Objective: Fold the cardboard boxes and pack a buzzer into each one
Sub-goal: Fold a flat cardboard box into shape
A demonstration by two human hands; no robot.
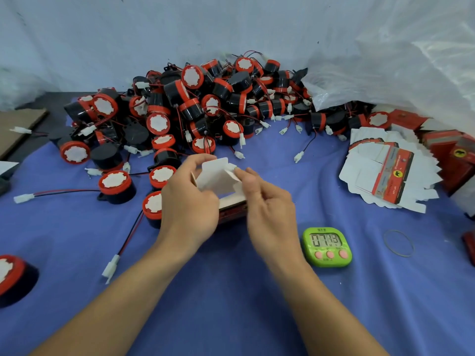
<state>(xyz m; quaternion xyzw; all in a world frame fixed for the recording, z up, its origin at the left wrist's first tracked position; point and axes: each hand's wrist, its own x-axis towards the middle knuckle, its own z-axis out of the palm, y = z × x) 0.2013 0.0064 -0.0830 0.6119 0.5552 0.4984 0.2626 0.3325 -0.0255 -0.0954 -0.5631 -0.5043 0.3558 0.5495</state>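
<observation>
A small cardboard box [218, 179], white inside and red outside, is held above the blue cloth at the centre. My left hand [189, 201] grips its left side, thumb on the raised white flap. My right hand [267, 201] pinches a flap at the box's right side. A big heap of black-and-red buzzers [195, 104] with wired white plugs lies behind the hands. One buzzer [153, 209] sits just left of my left hand. A fanned stack of flat unfolded boxes [385, 173] lies at the right.
A green digital timer [326, 246] stands right of my right wrist, with a rubber band [398, 243] beyond it. Red cartons [457, 160] and a crumpled plastic sheet [385, 62] fill the right back. A loose buzzer [12, 278] lies at the left edge, brown cardboard [18, 127] further back.
</observation>
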